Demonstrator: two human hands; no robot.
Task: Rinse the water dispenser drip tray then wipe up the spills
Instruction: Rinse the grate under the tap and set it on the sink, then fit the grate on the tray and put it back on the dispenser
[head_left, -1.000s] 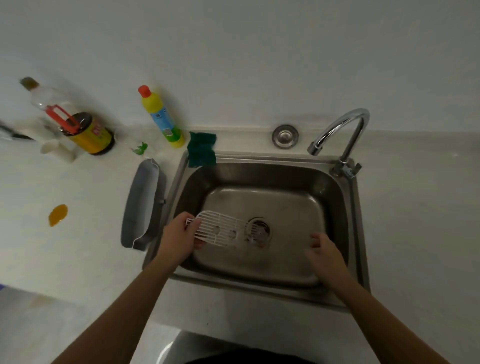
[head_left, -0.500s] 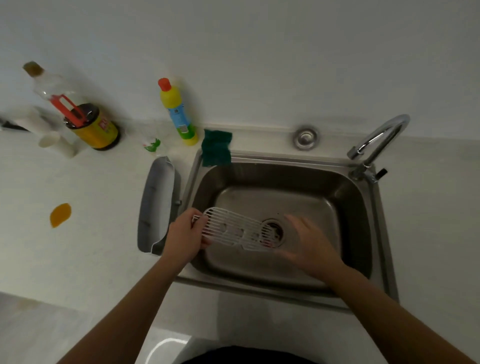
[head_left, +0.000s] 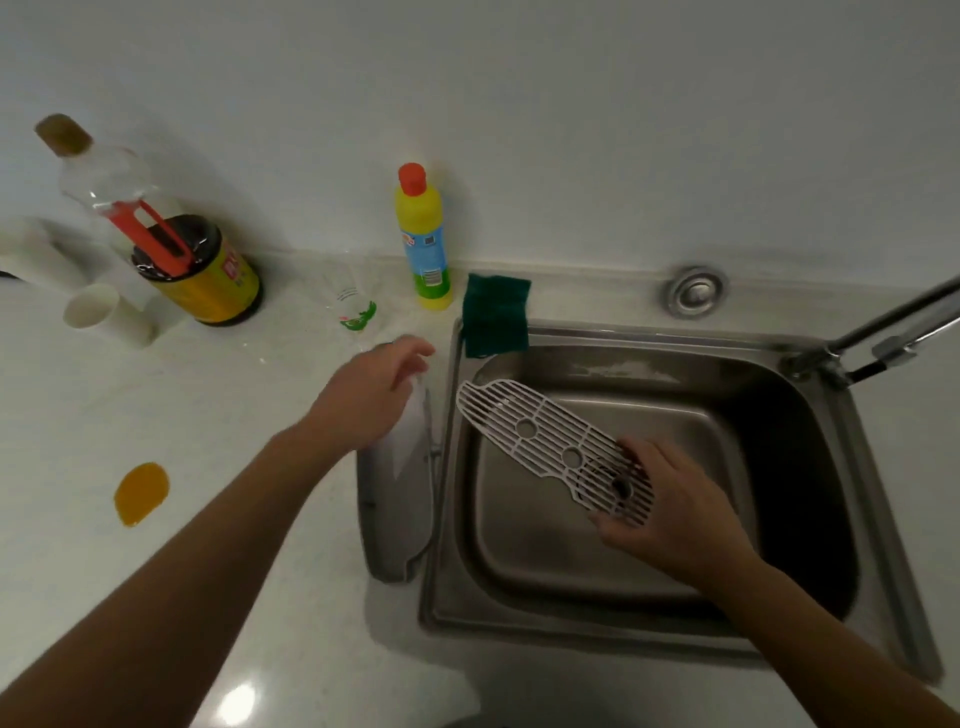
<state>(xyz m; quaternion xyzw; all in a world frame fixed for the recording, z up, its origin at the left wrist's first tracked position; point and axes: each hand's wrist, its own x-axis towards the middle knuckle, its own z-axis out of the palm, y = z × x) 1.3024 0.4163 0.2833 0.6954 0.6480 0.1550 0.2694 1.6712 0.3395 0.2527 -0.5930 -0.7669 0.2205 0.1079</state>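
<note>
A white slotted drip tray grille (head_left: 540, 441) hangs tilted over the steel sink (head_left: 649, 338). My right hand (head_left: 670, 504) grips its near end from below. The grey drip tray base (head_left: 400, 514) lies on the counter against the sink's left rim. Over the base's far end hovers my left hand (head_left: 374, 395), fingers loosely apart, holding nothing. An orange spill (head_left: 141, 492) sits on the white counter at the left. A green sponge (head_left: 496, 314) drapes over the sink's back left corner.
A yellow detergent bottle (head_left: 423, 244) stands by the wall behind the sponge. A yellow jar (head_left: 202, 273), a clear bottle (head_left: 98, 176) and white cups (head_left: 96, 312) crowd the far left. The tap (head_left: 893, 325) reaches in from the right. A round metal fitting (head_left: 695, 292) sits behind the sink.
The grille passed from my left hand to my right hand. My left hand let go and moved left over the tray base. The view shifted left and closer.
</note>
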